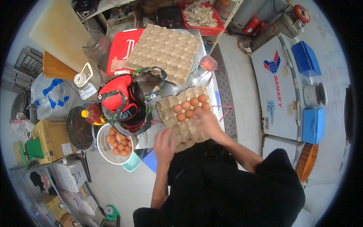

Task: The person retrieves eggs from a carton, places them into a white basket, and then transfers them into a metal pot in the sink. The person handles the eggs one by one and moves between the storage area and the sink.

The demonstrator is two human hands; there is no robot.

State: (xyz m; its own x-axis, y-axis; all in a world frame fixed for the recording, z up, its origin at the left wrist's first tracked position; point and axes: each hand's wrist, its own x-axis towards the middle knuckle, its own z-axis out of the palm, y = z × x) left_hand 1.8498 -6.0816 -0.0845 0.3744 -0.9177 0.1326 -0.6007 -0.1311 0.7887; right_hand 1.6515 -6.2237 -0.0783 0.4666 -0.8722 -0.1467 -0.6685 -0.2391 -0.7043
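Dark sleeves and the black clothing of the person fill the lower part of the head view, nearest to the camera. Further out, a steel desk point(196, 77) is seen, crowded with things. Largest on it is an empty egg tray point(164, 51) of grey-brown moulded pulp, with a regular pattern of round hollows; it is laid over a red plastic crate point(121, 47). Next in size is a red and black cloth bag point(126, 104) with patterned straps, soft and creased.

Before the person a second pulp tray point(185, 121) is placed on the desk edge. Seven brown eggs point(189, 108) are already set in its far rows, smooth and oval; most hollows are still empty, so the filling is judged to be at an early stage. A white wire basket point(113, 143), round and open-meshed, is kept to the left, and many eggs remain in it.

The right hand point(206, 121) is blurred over the tray beside the placed eggs; it cannot be told whether its fingers are closed on an egg. The left hand point(164, 145) is laid on the near edge of the tray, with fingers loosely spread and nothing gripped.
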